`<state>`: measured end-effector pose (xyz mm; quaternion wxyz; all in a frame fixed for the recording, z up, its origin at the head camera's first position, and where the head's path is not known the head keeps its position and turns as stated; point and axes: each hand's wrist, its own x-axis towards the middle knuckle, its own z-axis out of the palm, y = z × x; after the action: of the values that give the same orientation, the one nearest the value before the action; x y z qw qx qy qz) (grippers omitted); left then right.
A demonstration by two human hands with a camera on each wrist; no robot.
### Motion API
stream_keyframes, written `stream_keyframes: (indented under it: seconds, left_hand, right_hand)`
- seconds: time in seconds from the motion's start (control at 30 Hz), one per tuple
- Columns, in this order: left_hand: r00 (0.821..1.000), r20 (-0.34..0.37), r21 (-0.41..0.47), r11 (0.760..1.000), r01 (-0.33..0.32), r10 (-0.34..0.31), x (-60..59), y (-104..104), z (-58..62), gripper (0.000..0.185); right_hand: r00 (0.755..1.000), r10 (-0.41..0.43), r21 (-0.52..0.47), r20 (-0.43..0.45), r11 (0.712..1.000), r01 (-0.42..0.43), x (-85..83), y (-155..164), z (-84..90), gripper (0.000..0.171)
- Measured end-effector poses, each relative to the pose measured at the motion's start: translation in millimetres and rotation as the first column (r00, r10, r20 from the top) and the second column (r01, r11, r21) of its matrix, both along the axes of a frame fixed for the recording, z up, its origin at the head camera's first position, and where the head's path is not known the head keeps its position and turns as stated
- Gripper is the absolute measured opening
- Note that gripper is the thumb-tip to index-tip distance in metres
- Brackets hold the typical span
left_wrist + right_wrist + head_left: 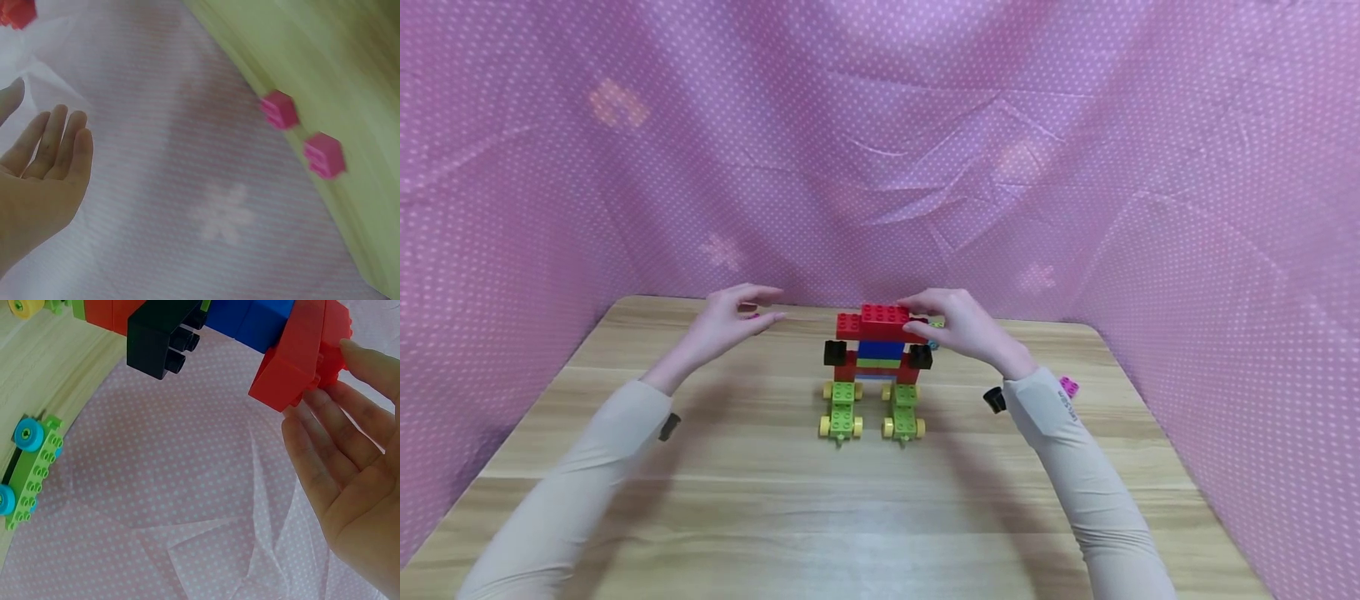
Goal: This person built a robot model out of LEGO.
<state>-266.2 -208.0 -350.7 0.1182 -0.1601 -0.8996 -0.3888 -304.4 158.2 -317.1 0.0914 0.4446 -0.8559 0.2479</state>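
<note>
The right hand (964, 327), fingers extended, touched the red top brick (883, 317) from three o'clock; the left hand (735, 318) hovered relaxed and empty at nine o'clock.

1 brick model (878, 358), 2 pink bricks (279, 110), 2 green wheel bases (840, 414), 2 hands (964, 324)

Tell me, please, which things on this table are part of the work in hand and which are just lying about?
In the work:
brick figure
top red brick, touched by the right hand
left hand, open beside it

Lying about:
pink bricks at the table edge
green wheeled piece
pink brick by the right sleeve
</note>
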Motion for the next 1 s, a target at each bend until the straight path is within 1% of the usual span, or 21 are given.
stream_keyframes:
  seconds: [0.13,0.33,0.53,0.67,0.87,1.0]
  left_hand:
    - [1.000,0.013,0.023,0.999,-0.022,0.022,0.9,-18.3,-7.7,0.045]
    - [0.996,0.048,0.023,0.997,-0.080,0.079,1.0,-43.7,-18.1,0.048]
    - [0.993,0.005,-0.017,0.993,-0.119,0.120,-1.7,-63.8,-32.5,0.046]
    - [0.992,0.000,-0.028,0.991,-0.127,0.127,-2.2,-70.9,-39.0,0.046]
    - [0.988,0.050,-0.041,0.989,-0.142,0.143,-5.0,-81.4,-48.1,0.049]
    - [0.979,0.114,-0.053,0.985,-0.162,0.167,-7.6,-88.1,-55.8,0.053]
  right_hand:
    - [1.000,0.003,-0.001,-0.001,1.000,-0.003,-0.7,0.2,-0.6,0.038]
    - [1.000,0.007,-0.004,0.002,1.000,-0.007,-0.5,0.7,-0.7,0.037]
    - [1.000,0.010,-0.006,0.009,1.000,-0.010,0.3,0.6,-1.0,0.037]
    - [1.000,0.007,-0.007,0.010,1.000,-0.007,-0.3,2.0,-2.1,0.037]
    - [1.000,0.005,-0.005,0.013,1.000,-0.005,-0.1,2.6,-2.2,0.038]
    - [1.000,0.005,-0.003,0.012,1.000,-0.005,-0.2,2.1,-2.1,0.038]
